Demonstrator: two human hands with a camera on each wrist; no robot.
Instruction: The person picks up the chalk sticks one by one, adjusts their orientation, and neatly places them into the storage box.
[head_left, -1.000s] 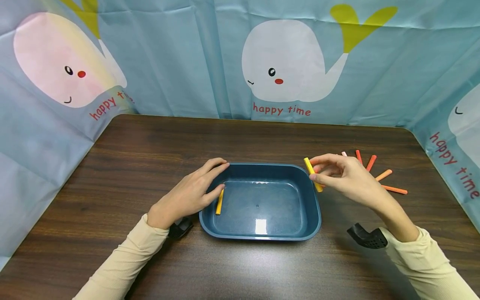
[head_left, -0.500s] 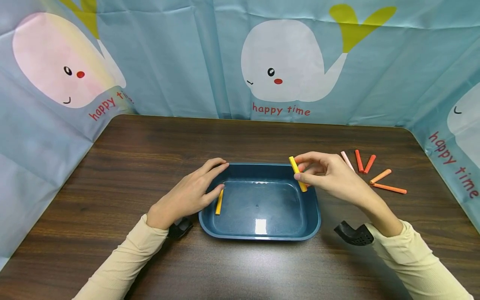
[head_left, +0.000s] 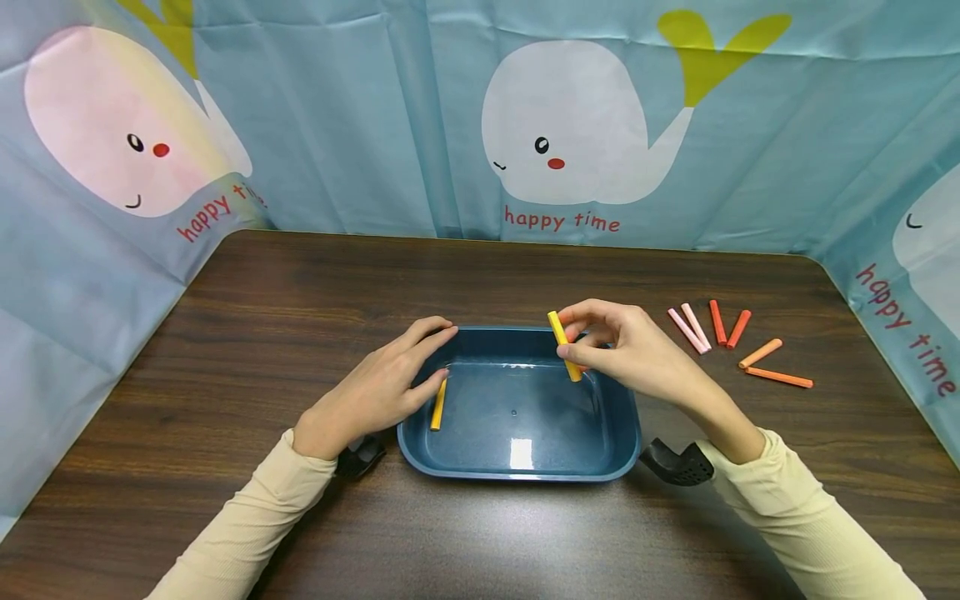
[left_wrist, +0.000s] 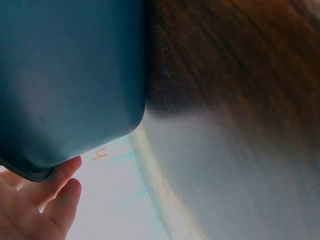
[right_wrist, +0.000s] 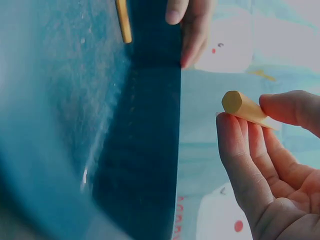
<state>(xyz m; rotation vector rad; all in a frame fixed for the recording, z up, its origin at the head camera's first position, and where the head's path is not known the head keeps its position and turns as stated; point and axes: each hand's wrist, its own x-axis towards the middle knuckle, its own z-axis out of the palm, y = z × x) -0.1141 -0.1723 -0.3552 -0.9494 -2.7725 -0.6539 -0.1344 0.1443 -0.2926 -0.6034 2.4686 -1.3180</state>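
My right hand (head_left: 626, 346) pinches a yellow six-sided crayon (head_left: 564, 346) between thumb and fingertips, over the right part of a dark blue plastic tub (head_left: 517, 477). The right wrist view shows the flat end of this crayon (right_wrist: 232, 103). At the tub's left end, my left hand (head_left: 382, 383) grips the wall, thumb inside and fingers outside. A second, deeper yellow crayon (head_left: 439, 407) lies in the tub below that thumb, its far end partly hidden. Seen from the left wrist, the fingers (left_wrist: 65, 202) curl against the tub's outer wall (left_wrist: 75, 75).
To the right of the tub, several crayons lie spread on the dark wooden table (head_left: 315, 283): pink ones (head_left: 688, 331), red ones (head_left: 717, 322) and orange ones (head_left: 778, 377). A pale blue whale-print cloth (head_left: 337, 125) hangs behind the table and along its sides.
My right hand has carried the yellow crayon leftward, from the tub's right rim to over its inside, uncovering the pink crayons on the table. My left hand stays put.
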